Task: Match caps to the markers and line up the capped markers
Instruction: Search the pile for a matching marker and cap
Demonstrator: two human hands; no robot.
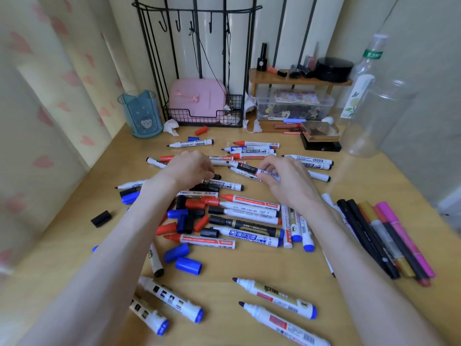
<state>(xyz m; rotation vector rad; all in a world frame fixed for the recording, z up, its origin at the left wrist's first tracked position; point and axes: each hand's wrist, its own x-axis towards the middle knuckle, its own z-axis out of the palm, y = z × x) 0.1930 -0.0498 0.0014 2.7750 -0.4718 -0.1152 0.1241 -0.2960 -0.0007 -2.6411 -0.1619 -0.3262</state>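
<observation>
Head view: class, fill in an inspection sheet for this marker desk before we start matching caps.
Surface: wooden table, largely covered.
Job's things: markers, mostly uncapped, piled mid-table; loose caps in red, blue and black among them.
Clutter: thin pens in a row at right; tissues; blue cup; clear bottle.
Grippers: left hand pinches a black cap; right hand holds a black-tipped marker.
Cables: thin black cord hanging in the wire rack.
Surroundings: heart-print curtain at left; small shelf with cosmetics behind.
</observation>
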